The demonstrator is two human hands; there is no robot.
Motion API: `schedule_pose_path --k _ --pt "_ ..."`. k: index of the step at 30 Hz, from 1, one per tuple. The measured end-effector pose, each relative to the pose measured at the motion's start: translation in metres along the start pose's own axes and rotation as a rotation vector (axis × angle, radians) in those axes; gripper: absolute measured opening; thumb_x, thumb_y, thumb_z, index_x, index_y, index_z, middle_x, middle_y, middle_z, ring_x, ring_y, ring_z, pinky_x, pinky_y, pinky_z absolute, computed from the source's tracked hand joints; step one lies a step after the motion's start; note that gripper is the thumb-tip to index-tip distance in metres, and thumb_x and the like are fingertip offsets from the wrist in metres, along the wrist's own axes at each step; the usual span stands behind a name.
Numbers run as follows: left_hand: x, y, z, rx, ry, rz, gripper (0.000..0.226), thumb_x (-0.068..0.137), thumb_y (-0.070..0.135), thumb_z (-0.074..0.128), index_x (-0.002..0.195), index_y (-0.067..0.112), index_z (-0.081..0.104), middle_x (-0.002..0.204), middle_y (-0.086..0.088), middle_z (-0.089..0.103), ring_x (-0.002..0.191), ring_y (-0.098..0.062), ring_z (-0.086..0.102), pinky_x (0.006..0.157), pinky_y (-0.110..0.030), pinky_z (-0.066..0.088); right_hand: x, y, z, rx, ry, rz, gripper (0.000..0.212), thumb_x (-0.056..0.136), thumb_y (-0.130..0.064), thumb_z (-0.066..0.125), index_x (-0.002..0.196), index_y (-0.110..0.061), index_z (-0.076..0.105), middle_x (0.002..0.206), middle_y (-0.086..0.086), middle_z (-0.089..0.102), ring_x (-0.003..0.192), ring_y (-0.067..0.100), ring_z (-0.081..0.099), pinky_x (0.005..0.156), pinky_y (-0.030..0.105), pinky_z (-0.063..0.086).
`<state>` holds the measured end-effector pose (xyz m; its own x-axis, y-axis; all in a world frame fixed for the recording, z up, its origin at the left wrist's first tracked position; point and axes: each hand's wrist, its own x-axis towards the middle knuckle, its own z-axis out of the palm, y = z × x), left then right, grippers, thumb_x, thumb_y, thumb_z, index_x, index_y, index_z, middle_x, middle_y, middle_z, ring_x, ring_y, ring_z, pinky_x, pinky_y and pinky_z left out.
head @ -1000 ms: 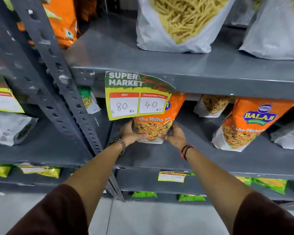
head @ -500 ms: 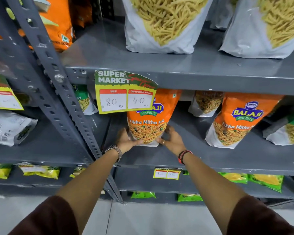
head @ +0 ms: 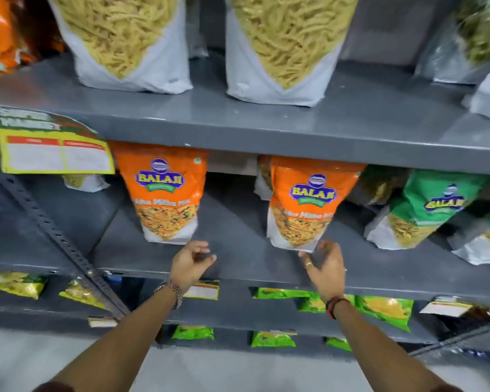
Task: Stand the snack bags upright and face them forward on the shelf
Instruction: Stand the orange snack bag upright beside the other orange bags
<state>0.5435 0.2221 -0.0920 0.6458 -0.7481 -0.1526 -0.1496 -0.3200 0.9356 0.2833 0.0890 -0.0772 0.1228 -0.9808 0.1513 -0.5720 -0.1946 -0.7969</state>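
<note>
Two orange Balaji snack bags stand upright, fronts forward, on the grey middle shelf. The left orange bag stands free, just above my left hand, which is open and holds nothing. My right hand is open with its fingertips at the bottom right corner of the right orange bag; whether they touch it I cannot tell. A green Balaji bag leans at the right of the same shelf.
Two large white bags of yellow sticks stand on the upper shelf. A yellow price tag hangs at the left. A slotted grey upright runs diagonally at the left. Green and yellow packets lie on the lower shelves.
Both hands have let go of the left orange bag, which stands on its own. My view and right hand have shifted right to the second orange bag.
</note>
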Motion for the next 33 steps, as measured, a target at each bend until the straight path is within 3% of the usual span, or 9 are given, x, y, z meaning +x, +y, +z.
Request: schedule_pose_path --k 3,6,8,11,13,14,17,24,33 --pt "0.000 0.028 0.056 -0.044 -0.081 0.031 0.060 0.072 0.001 0.074 0.126 0.000 0.046 0.112 -0.008 0.061 0.108 -0.022 0.054 0.084 -0.010 0.048 0.031 0.012 -0.030 0.204 -0.065 0.062 0.060 0.077 -0.017 0.073 0.125 -0.003 0.039 0.122 0.009 0.048 0.116 0.028 0.050 0.086 0.036 0.044" --pt "0.004 0.053 0.097 -0.025 -0.261 -0.017 0.104 0.066 0.011 0.081 0.147 0.012 0.016 0.151 -0.003 0.032 0.139 -0.020 0.032 0.111 -0.031 0.032 0.058 0.014 -0.044 0.369 -0.249 0.142 0.084 0.075 -0.004 0.072 0.141 -0.005 0.019 0.139 0.012 0.034 0.134 0.029 0.035 0.107 0.044 0.038" --pt "0.011 0.067 0.116 0.041 -0.304 -0.036 0.119 0.060 0.021 0.085 0.149 0.017 0.007 0.158 -0.001 0.019 0.145 -0.020 0.023 0.117 -0.040 0.025 0.074 0.013 -0.046 0.398 -0.363 0.200 0.093 0.075 -0.002 0.072 0.145 -0.010 0.011 0.150 0.016 0.025 0.139 0.030 0.028 0.105 0.040 0.037" --pt "0.021 0.081 0.134 0.055 -0.288 -0.038 0.113 0.054 0.029 0.087 0.145 0.021 0.022 0.151 -0.004 0.037 0.139 -0.024 0.035 0.112 -0.047 0.034 0.086 0.015 -0.039 0.348 -0.473 0.229 0.095 0.074 -0.005 0.074 0.146 -0.011 0.012 0.148 0.013 0.030 0.128 0.024 0.041 0.103 0.039 0.043" --pt "0.027 0.086 0.143 0.071 -0.267 -0.043 0.101 0.054 0.032 0.086 0.138 0.020 0.032 0.142 -0.004 0.049 0.131 -0.025 0.046 0.107 -0.048 0.041 0.090 0.016 -0.033 0.342 -0.531 0.216 0.086 0.075 -0.004 0.073 0.143 -0.007 0.020 0.138 0.010 0.040 0.107 0.016 0.049 0.089 0.033 0.050" --pt "0.029 0.087 0.145 0.093 -0.258 -0.045 0.095 0.055 0.034 0.086 0.135 0.019 0.037 0.139 -0.005 0.052 0.128 -0.025 0.050 0.105 -0.047 0.043 0.091 0.016 -0.029 0.336 -0.549 0.208 0.079 0.076 -0.003 0.072 0.140 -0.006 0.026 0.137 0.011 0.044 0.106 0.017 0.051 0.089 0.034 0.050" --pt "0.037 0.086 0.146 0.154 -0.249 -0.050 0.090 0.053 0.041 0.085 0.129 0.017 0.044 0.134 -0.005 0.057 0.121 -0.025 0.055 0.101 -0.046 0.047 0.091 0.019 -0.022 0.314 -0.528 0.205 0.065 0.077 -0.003 0.070 0.133 -0.002 0.036 0.136 0.017 0.050 0.121 0.031 0.051 0.098 0.042 0.048" --pt "0.037 0.079 0.130 0.157 -0.234 -0.004 0.088 0.051 0.042 0.086 0.126 0.022 0.045 0.131 -0.004 0.059 0.118 -0.025 0.057 0.099 -0.046 0.048 0.085 0.014 -0.010 0.290 -0.503 0.212 0.066 0.076 -0.007 0.073 0.132 -0.005 0.039 0.137 0.015 0.051 0.125 0.032 0.049 0.104 0.052 0.043" --pt "0.036 0.074 0.126 0.142 -0.213 0.067 0.091 0.050 0.032 0.088 0.125 0.015 0.040 0.132 -0.010 0.055 0.121 -0.027 0.055 0.097 -0.048 0.050 0.082 0.016 -0.011 0.224 -0.516 0.167 0.072 0.076 -0.013 0.074 0.137 -0.008 0.035 0.143 0.010 0.047 0.132 0.029 0.044 0.110 0.048 0.038"
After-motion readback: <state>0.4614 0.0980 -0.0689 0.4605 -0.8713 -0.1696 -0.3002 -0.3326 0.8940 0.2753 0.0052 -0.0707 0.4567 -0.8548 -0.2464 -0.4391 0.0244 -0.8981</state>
